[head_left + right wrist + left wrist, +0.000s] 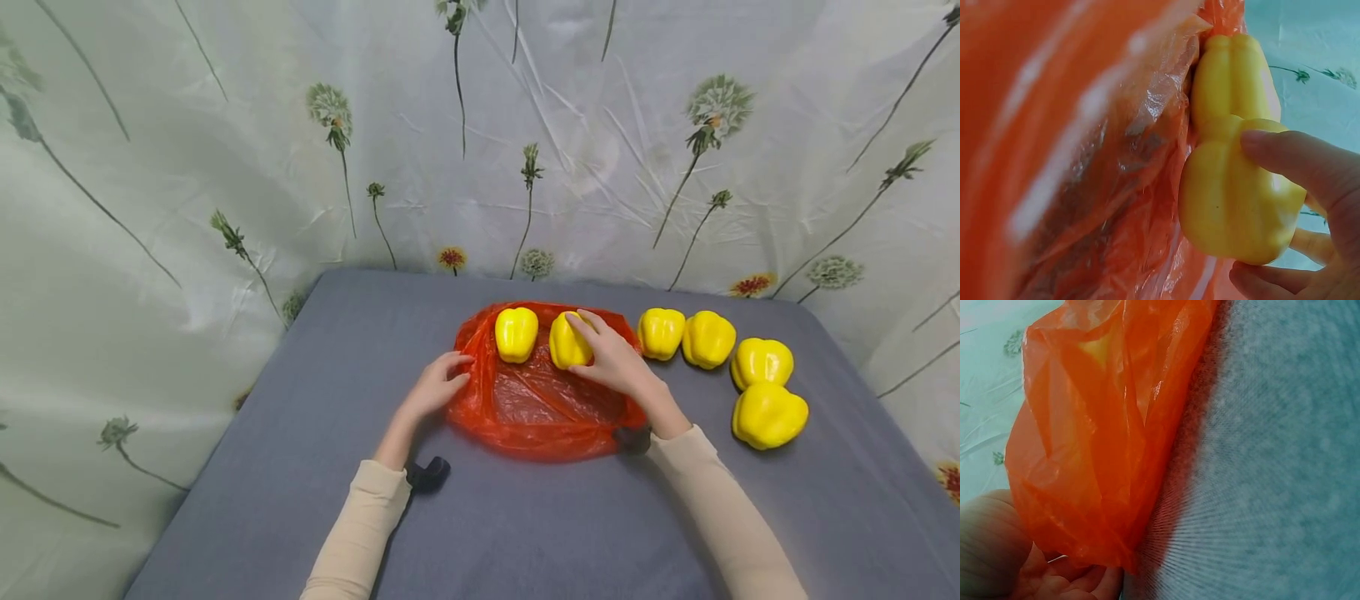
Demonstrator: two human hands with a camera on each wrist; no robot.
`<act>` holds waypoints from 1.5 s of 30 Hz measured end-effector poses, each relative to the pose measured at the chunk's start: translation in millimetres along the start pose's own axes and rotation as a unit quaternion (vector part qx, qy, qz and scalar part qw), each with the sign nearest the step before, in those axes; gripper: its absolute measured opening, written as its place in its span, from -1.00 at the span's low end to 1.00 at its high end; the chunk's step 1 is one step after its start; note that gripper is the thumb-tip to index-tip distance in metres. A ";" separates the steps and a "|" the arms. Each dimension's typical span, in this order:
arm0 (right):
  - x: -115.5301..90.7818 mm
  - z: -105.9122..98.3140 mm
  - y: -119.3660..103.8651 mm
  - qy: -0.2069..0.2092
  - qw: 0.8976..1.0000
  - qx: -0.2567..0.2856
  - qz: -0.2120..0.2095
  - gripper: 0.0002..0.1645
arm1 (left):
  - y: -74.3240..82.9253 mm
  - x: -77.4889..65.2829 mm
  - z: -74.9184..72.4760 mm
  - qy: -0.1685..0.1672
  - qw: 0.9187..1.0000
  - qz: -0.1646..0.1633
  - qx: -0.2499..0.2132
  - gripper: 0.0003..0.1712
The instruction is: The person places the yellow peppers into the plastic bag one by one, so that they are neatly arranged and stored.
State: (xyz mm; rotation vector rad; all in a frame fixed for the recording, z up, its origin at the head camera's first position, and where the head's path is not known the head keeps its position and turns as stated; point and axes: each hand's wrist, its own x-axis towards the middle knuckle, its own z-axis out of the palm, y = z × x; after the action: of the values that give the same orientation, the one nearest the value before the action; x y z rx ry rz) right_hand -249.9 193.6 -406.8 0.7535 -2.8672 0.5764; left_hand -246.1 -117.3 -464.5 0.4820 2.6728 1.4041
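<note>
A red plastic bag lies spread on the grey surface, its mouth facing up. My left hand grips its left edge; in the left wrist view the thumb and curled fingers are at the thin film. Inside the bag, one yellow bell pepper sits at the back left. My right hand holds another yellow bell pepper over the bag's back part, to the right of the first. In the right wrist view the thumb presses this pepper from one side, with fingers around the other.
Several more yellow bell peppers lie right of the bag, in a curved row with the nearest one closest to me. The grey cloth-covered table meets a wall covering with a flower print at the back and sides.
</note>
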 end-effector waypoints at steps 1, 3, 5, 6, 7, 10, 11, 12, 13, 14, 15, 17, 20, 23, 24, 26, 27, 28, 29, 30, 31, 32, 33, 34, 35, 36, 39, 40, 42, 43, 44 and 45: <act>2.0 0.7 -0.7 -0.005 1.000 0.002 0.001 -0.04 | -0.2 -0.2 0.1 0.001 1.000 0.000 0.000 -0.56; 5.9 1.8 -1.7 -0.011 1.000 0.004 0.001 -0.04 | -0.4 -0.5 0.3 0.003 1.000 -0.001 0.002 -0.57; 9.2 2.4 -2.9 -0.016 1.000 0.009 0.002 -0.04 | -0.2 -0.5 0.4 0.004 1.000 -0.003 0.001 -0.57; 10.6 2.8 -3.2 -0.018 1.000 0.008 0.000 -0.04 | -0.2 -0.5 0.4 0.004 1.000 -0.003 0.001 -0.57; 11.9 3.4 -3.2 -0.021 1.000 0.009 0.000 -0.04 | 0.1 -0.5 0.5 0.004 1.000 -0.003 0.001 -0.57; 15.0 6.0 -2.8 -0.031 0.999 0.007 0.001 -0.04 | 0.7 -0.7 0.6 0.002 1.000 -0.007 0.001 -0.56; 15.7 6.8 -2.8 -0.034 0.999 0.007 0.003 -0.03 | 0.9 -0.7 0.7 0.002 1.000 -0.007 0.001 -0.56; 16.4 7.7 -2.6 -0.037 0.999 0.005 0.004 -0.03 | 1.1 -0.8 0.9 0.002 1.000 -0.006 0.001 -0.56; 17.0 8.5 -2.5 -0.039 0.999 0.008 0.008 -0.03 | 1.4 -0.9 1.1 0.002 1.000 -0.004 0.003 -0.56; 17.4 9.2 -2.5 -0.041 0.999 0.008 0.011 -0.03 | 1.5 -0.9 1.3 0.001 1.000 -0.003 0.003 -0.56; 17.7 9.8 -2.4 -0.043 0.999 0.008 0.012 -0.03 | 1.7 -1.0 1.5 0.000 1.000 -0.003 0.003 -0.56; 18.6 10.9 -2.7 -0.044 0.999 0.006 0.012 -0.03 | 2.1 -1.3 1.6 -0.001 1.000 -0.005 0.004 -0.56; 19.8 12.5 -2.9 -0.043 0.999 0.002 0.009 -0.04 | 2.4 -1.8 1.7 0.000 1.000 -0.005 0.003 -0.56; 20.8 13.3 -3.4 -0.040 0.999 -0.002 0.003 -0.04 | 2.8 -2.0 1.9 0.004 1.000 0.000 0.005 -0.57; 21.1 13.3 -3.6 -0.039 0.999 -0.002 0.003 -0.04 | 2.9 -1.8 1.9 0.005 1.000 0.002 0.005 -0.57; 22.0 13.6 -3.3 -0.040 0.999 -0.001 0.004 -0.03 | 3.1 -1.5 1.9 0.006 1.000 0.004 0.006 -0.57; 22.1 13.3 -3.3 -0.041 0.999 0.002 0.007 -0.03 | 3.2 -1.5 1.8 0.006 1.000 0.004 0.006 -0.57; 22.3 12.9 -3.2 -0.042 0.999 0.006 0.010 -0.02 | 3.3 -1.5 1.8 0.006 1.000 0.005 0.005 -0.57; 22.4 12.2 -3.3 -0.044 0.999 0.012 0.015 -0.01 | 3.5 -1.6 1.7 0.005 1.000 0.005 0.004 -0.57; 22.5 11.5 -3.0 -0.047 0.999 0.017 0.020 0.00 | 3.1 -1.6 1.6 0.005 1.000 0.005 0.004 -0.57; 22.3 10.6 -2.9 -0.048 0.998 0.024 0.024 0.01 | 3.4 -1.8 1.7 0.004 1.000 0.004 0.003 -0.57; 21.6 9.2 -3.2 -0.051 0.998 0.028 0.028 0.02 | 3.6 -1.9 1.8 0.004 1.000 0.003 0.002 -0.57; 20.7 7.5 -3.5 -0.051 0.998 0.034 0.031 0.03 | 3.7 -2.0 1.8 0.003 1.000 0.002 0.001 -0.57; 19.7 5.9 -3.5 -0.053 0.997 0.037 0.034 0.03 | 3.7 -1.9 1.9 0.003 1.000 0.000 0.000 -0.57; 18.5 4.2 -3.7 -0.055 0.997 0.040 0.037 0.04 | 3.7 -1.8 2.0 0.003 1.000 0.001 0.000 -0.57; 17.1 2.6 -3.6 -0.056 0.997 0.039 0.037 0.04 | 3.6 -1.5 2.1 0.003 1.000 0.001 0.000 -0.57; 11.2 -2.5 -2.3 -0.059 0.997 0.037 0.039 0.03 | 3.8 -1.3 1.8 0.001 1.000 0.000 0.000 -0.56; 9.2 -4.0 -1.5 -0.062 0.997 0.036 0.039 0.03 | 3.7 -1.3 1.9 0.002 1.000 0.001 0.001 -0.56; 4.8 -7.4 0.2 -0.063 0.997 0.038 0.038 0.02 | 3.7 -1.6 1.9 0.002 1.000 0.000 0.001 -0.56; 2.7 -9.3 1.4 -0.060 0.997 0.039 0.035 0.01 | 3.9 -1.8 1.8 0.002 1.000 -0.001 0.000 -0.57; 0.6 -11.2 2.5 -0.058 0.997 0.040 0.035 0.01 | 4.0 -1.8 1.7 0.002 1.000 -0.002 0.000 -0.57; -1.4 -13.4 3.5 -0.056 0.997 0.042 0.036 0.01 | 4.0 -1.7 1.7 0.003 1.000 -0.002 0.001 -0.57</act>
State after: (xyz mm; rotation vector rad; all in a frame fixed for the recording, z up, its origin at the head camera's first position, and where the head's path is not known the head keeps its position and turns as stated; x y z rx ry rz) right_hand -250.1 202.3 -395.9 0.7199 -2.9999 0.6895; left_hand -243.1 -114.4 -462.3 0.4742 2.6782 1.4049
